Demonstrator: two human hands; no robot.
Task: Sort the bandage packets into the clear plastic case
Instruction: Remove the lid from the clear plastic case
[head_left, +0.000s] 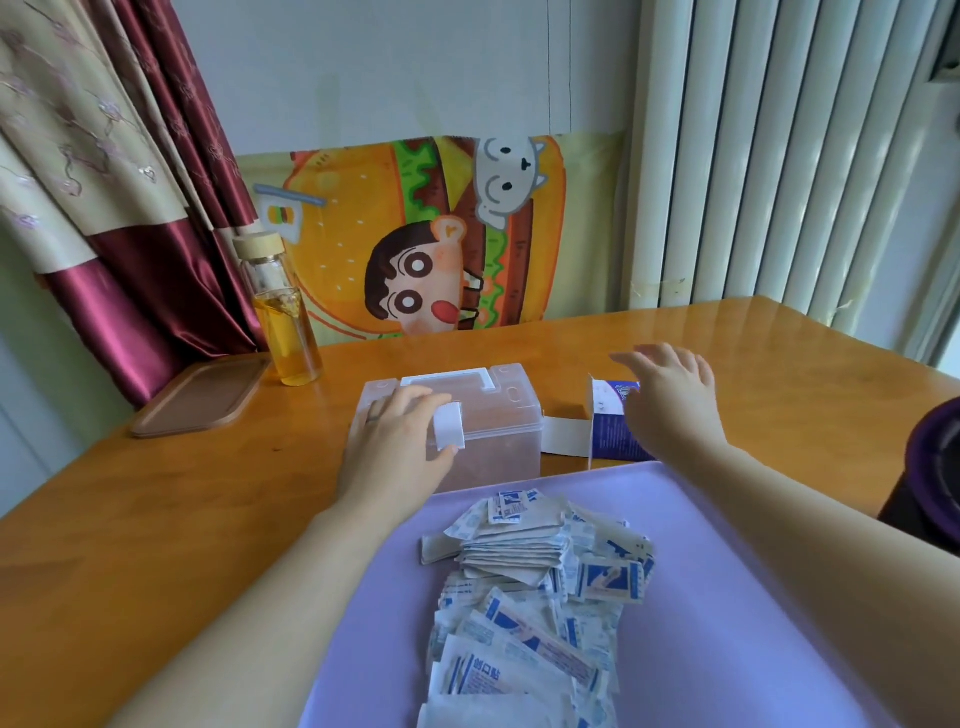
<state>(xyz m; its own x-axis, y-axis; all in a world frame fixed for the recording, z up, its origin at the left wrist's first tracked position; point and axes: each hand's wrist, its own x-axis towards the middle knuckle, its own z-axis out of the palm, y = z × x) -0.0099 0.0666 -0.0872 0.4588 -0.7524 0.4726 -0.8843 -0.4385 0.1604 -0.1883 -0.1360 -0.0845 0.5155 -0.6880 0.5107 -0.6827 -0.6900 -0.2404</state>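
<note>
Inspector: Nearest item?

Operator: I noted the bandage packets (535, 597) heaped loose on the lilac tray (737, 613).

Inspector: The hands?

Operator: The left hand (400, 447) rested on the clear plastic case (488, 452), just beyond the tray, lid closed. Thumb and forefinger pinched its white latch (449, 426). The right hand (670, 405) was over the opened blue carton (608, 421) beside the case, fingers straight and spread. I could not tell whether it touched.

Inspector: Beyond?

Operator: A glass bottle (283, 322) of amber liquid stood at the table's (779, 353) far left, beside a brown lid (200, 397).
</note>
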